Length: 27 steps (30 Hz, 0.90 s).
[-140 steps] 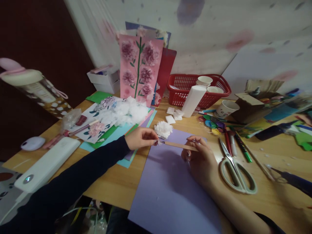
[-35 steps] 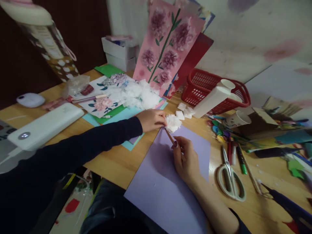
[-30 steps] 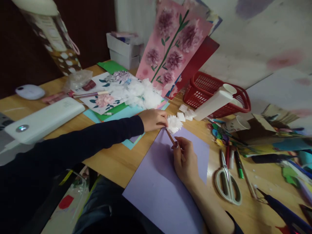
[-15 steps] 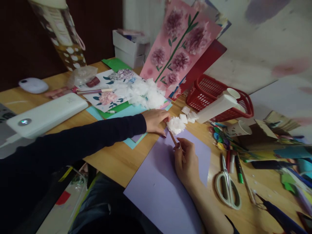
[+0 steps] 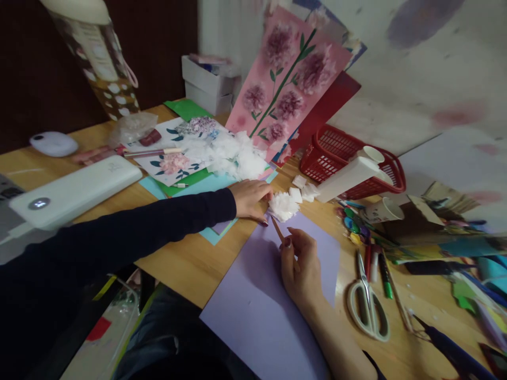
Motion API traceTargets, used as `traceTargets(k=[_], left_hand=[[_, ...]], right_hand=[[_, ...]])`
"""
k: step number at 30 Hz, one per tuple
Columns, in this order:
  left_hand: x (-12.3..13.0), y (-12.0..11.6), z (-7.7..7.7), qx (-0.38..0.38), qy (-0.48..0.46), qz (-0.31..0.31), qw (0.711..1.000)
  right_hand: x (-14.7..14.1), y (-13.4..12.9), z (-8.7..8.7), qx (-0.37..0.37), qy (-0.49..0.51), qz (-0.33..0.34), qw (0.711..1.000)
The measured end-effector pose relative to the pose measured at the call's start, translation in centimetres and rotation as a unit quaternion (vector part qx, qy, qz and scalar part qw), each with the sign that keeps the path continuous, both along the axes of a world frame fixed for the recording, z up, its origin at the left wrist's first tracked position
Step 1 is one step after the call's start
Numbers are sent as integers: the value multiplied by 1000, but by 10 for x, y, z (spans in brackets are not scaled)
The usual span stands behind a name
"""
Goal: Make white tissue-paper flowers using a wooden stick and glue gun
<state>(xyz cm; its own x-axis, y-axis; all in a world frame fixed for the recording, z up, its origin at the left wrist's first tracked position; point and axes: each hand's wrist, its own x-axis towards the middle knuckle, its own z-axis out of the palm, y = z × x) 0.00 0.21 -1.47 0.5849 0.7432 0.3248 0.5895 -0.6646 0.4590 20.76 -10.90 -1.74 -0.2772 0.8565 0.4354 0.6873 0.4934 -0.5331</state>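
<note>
No text or number is legible: the display (image 5: 40,203) on the power bank (image 5: 87,182), label (image 5: 93,50) on the drinking bottle (image 5: 109,87) and print (image 5: 373,212) on the paper cup (image 5: 386,209) are blurred.

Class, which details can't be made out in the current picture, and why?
Head view:
Flat brown wooden stick: gripped part hidden by right hand.
Purple paper sheet: near corner cut off by bottom edge.
White paper cup: dark markings too small and blurred.
Cream-lidded bottle: top cut off by upper edge.
</note>
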Motion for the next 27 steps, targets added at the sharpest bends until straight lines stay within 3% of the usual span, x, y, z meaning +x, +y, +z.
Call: traceTargets(k=[7, 20, 27], left_hand=[[0, 1, 1, -11, 8, 5, 1000], [0, 2, -2, -10, -4, -8, 1000], [-1, 4, -3, -7, -7, -18, 1000]], right_hand=[[2, -3, -3, 35, 25, -9, 999], [-2, 3, 0, 12, -26, -38, 999], [-3, 5, 5, 60, -87, 6, 994]])
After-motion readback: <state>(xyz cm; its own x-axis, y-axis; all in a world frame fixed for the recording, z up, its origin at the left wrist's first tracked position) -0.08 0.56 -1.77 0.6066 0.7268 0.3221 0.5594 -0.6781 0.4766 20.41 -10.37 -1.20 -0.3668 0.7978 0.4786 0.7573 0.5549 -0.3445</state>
